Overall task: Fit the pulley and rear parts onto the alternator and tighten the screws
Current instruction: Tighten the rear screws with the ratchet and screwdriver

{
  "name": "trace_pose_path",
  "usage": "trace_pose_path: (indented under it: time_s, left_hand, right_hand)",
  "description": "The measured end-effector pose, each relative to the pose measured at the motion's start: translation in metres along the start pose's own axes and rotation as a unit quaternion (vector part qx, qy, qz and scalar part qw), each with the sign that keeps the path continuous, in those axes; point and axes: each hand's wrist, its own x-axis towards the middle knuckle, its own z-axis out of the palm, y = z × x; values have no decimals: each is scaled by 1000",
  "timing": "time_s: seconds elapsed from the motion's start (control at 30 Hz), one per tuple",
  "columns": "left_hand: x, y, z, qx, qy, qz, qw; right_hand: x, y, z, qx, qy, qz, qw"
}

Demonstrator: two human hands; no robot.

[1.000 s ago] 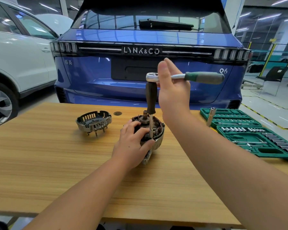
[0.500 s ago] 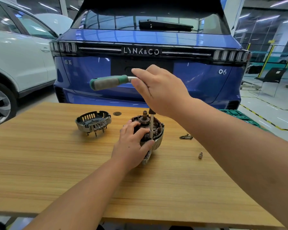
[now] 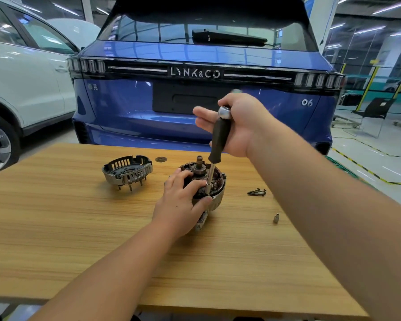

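The alternator stands on the wooden table with its shaft up and copper windings exposed. My left hand grips its near left side. A black-handled driver stands upright, its thin shaft reaching down to the alternator's near rim. A silver ratchet head caps the driver. My right hand wraps around that top, fingers pointing left; the ratchet's handle is hidden behind the hand. The slotted rear cover lies apart on the table to the left.
Loose long screws and a small socket lie right of the alternator. A dark round disc rests near the table's far edge. A blue car stands just behind the table, a white car at left.
The ratchet's green handle swung from the right round to the left and is now hidden behind my right hand. My left hand and the alternator stayed in place.
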Motion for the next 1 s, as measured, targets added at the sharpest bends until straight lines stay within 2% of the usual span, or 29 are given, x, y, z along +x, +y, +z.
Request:
trace_pose_path:
  time_s: [0.1,0.2,0.27,0.33,0.43,0.53,0.67,0.77,0.83,0.93,0.97,1.0]
  left_hand:
    - [0,0,0,-6,3,0,1000]
    - [0,0,-1,-7,-1,-5,1000]
    - [1,1,-1,-6,-3,-10,1000]
    - [1,1,-1,-5,-7,-11,1000]
    - [1,1,-2,-9,-8,-9,1000]
    - [1,0,-2,-14,-5,-7,1000]
    - [1,-1,-1,-12,-3,-8,1000]
    - [2,0,-1,-9,0,-8,1000]
    - [1,0,0,-7,3,-7,1000]
    - [1,-1,0,-9,6,-4,1000]
    - [1,-1,0,-9,6,-3,1000]
    - [1,-2,1,-8,5,-3,1000]
  right_hand:
    - [6,14,0,156,42,-37,986]
    - [12,28,-2,165,108,-147,969]
    - [15,39,-5,92,133,-250,954]
    - [13,49,-10,-38,152,-340,927]
    - [14,54,-21,-218,157,-468,842]
    - [17,50,-32,-388,143,-534,737]
    - [14,40,-31,-560,54,-531,634]
    - [10,29,-22,-683,41,-494,537]
    - [7,21,-18,-730,38,-479,486]
    - [6,10,-11,-760,37,-465,453]
    - [6,5,-8,-767,41,-440,465]
    - [9,0,-4,-773,50,-395,494]
